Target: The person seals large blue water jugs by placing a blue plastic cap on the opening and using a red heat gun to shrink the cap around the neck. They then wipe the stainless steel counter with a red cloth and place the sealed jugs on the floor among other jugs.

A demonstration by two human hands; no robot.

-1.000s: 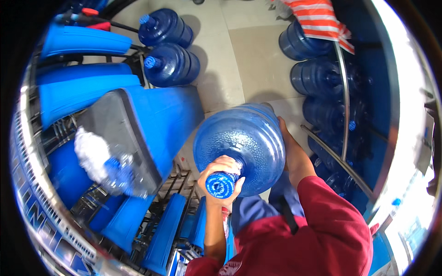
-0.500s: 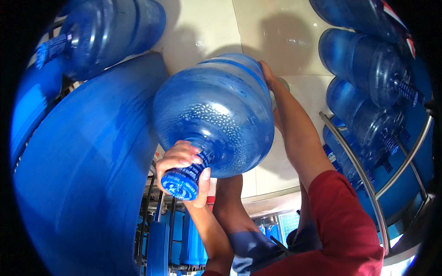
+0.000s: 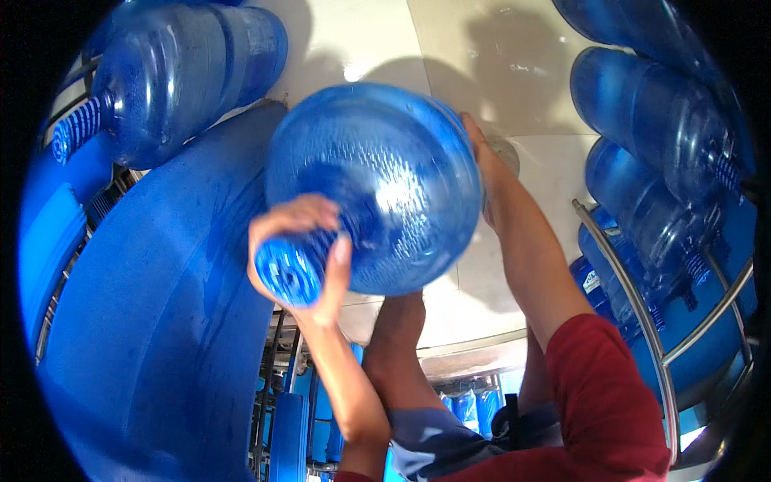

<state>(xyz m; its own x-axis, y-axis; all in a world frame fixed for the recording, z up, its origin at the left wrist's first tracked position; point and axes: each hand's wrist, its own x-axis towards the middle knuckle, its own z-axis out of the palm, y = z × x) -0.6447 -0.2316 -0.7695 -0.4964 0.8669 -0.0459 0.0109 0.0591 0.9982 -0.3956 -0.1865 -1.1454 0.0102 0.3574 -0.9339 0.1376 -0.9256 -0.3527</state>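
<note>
A large translucent blue water jug point(image 3: 377, 185) lies on its side in the air above the tiled floor, its capped neck pointing toward me. My left hand point(image 3: 309, 257) is wrapped around the ribbed blue neck and cap. My right hand point(image 3: 480, 153) presses flat against the jug's far right side, near its base. Both hands carry it between the blue surface on the left and the rack on the right.
A broad blue curved surface point(image 3: 161, 337) fills the left. Another jug point(image 3: 177, 72) lies on its side at the upper left. Several blue jugs point(image 3: 658, 177) lie on a metal rack point(image 3: 634, 297) at the right. My bare legs stand on pale floor tiles point(image 3: 498, 64).
The jug has come up closer to the camera and shifted right. My left hand stays on the neck and my right hand on its side. The view has dipped nearer the blue surface.
</note>
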